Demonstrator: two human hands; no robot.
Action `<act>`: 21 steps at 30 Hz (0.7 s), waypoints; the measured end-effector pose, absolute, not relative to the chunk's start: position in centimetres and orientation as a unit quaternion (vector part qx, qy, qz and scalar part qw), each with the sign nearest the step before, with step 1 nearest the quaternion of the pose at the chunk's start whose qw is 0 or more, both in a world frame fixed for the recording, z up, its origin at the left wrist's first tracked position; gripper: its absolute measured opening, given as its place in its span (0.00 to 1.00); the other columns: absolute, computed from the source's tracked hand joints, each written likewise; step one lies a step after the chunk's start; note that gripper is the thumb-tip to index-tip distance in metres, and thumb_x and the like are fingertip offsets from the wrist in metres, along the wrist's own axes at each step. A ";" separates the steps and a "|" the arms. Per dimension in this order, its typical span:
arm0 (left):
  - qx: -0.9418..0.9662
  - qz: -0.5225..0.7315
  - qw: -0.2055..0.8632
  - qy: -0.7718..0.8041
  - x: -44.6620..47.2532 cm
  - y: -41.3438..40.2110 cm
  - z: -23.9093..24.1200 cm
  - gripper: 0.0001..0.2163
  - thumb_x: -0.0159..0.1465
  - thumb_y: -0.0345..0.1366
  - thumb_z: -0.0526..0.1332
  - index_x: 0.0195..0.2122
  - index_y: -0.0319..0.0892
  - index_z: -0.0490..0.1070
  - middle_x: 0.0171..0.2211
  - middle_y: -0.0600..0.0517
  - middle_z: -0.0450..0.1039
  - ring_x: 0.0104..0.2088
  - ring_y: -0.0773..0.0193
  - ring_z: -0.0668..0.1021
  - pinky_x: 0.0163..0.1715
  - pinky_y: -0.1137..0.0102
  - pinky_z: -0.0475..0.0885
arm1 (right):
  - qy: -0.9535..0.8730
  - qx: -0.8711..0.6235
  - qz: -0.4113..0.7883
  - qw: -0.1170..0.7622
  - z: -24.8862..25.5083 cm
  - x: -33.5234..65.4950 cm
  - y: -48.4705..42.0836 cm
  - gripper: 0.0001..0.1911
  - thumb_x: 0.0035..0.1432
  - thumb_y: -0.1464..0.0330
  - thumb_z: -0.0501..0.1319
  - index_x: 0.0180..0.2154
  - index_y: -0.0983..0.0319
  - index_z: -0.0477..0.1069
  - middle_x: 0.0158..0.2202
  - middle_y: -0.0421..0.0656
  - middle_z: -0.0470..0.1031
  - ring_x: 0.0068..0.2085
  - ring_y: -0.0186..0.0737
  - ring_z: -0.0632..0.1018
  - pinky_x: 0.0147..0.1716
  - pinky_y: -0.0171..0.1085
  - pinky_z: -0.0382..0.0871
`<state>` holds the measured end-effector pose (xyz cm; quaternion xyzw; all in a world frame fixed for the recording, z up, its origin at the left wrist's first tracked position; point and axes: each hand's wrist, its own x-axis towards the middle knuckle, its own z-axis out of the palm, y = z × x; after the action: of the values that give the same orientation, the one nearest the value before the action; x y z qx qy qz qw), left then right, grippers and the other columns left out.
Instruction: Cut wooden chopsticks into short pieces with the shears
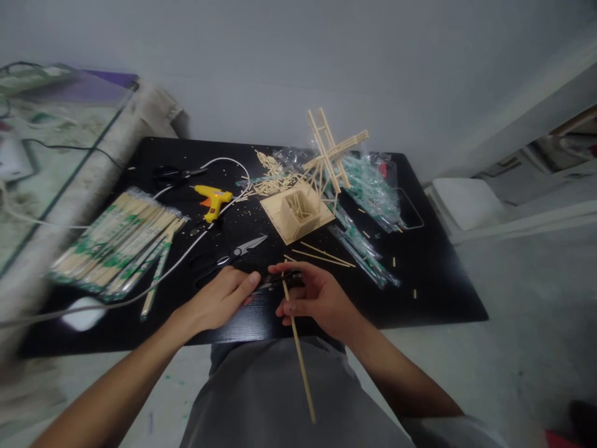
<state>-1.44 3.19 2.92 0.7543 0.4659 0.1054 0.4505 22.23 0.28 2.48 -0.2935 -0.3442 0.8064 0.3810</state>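
Note:
In front of my lap, my right hand (321,298) pinches a long thin bamboo stick (301,361) between thumb and fingers. The stick slants down over my grey clothing. My left hand (224,298) is closed, thumb on top, at one end of a dark metal hand tool (269,284). The tool reaches across to the stick's upper part and my right fingers; its exact kind is hard to make out. Just beyond my left hand lie scissors (242,247) with dark handles. Several loose thin sticks (321,254) lie beyond my right hand.
On the black table (438,274) stands a wooden windmill-like model (303,211) with crossed blades. Nearby are a yellow glue gun (212,200) with a white cord, packaged chopsticks (116,242), a pile of short stick pieces (273,180) and plastic wrappers (368,186). Another dark-handled tool (175,174) lies behind.

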 end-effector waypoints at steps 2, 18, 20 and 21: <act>0.746 0.092 0.452 0.480 -1.7 3.2 2.9 0.33 0.74 0.59 0.40 0.20 0.44 0.63 0.18 0.54 0.66 0.21 0.65 0.68 0.28 0.68 0.63 | -0.356 -0.308 0.793 0.386 2.6 22.4 0.4 0.29 0.52 0.72 0.78 0.55 0.54 0.77 0.36 0.39 0.84 0.33 0.37 0.85 0.33 0.35 0.83; 0.603 0.235 0.567 0.510 -0.8 3.4 3.6 0.19 0.58 0.48 0.71 0.46 0.42 0.82 0.39 0.49 0.84 0.40 0.56 0.82 0.44 0.65 0.76 | -0.338 -0.260 0.849 0.313 0.6 22.5 0.7 0.30 0.50 0.74 0.78 0.55 0.55 0.78 0.61 0.47 0.76 0.34 0.35 0.85 0.30 0.32 0.81; 0.595 0.220 0.600 0.488 -0.2 3.6 3.6 0.16 0.59 0.46 0.71 0.43 0.42 0.84 0.37 0.49 0.84 0.37 0.58 0.82 0.41 0.66 0.76 | -0.326 -0.245 0.859 0.309 0.4 22.6 0.8 0.29 0.50 0.73 0.78 0.54 0.55 0.79 0.68 0.48 0.70 0.35 0.35 0.86 0.30 0.32 0.80; 0.590 0.219 0.609 0.482 0.0 3.6 3.6 0.15 0.58 0.45 0.71 0.42 0.42 0.84 0.35 0.50 0.84 0.36 0.59 0.81 0.40 0.67 0.75 | -0.321 -0.238 0.864 0.307 0.4 22.8 0.8 0.28 0.51 0.73 0.78 0.53 0.55 0.79 0.69 0.48 0.68 0.35 0.34 0.86 0.30 0.31 0.80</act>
<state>0.01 3.63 3.58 0.5902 0.4821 0.2189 0.6094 22.75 0.83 0.36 -0.2384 -0.3209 0.8637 0.3069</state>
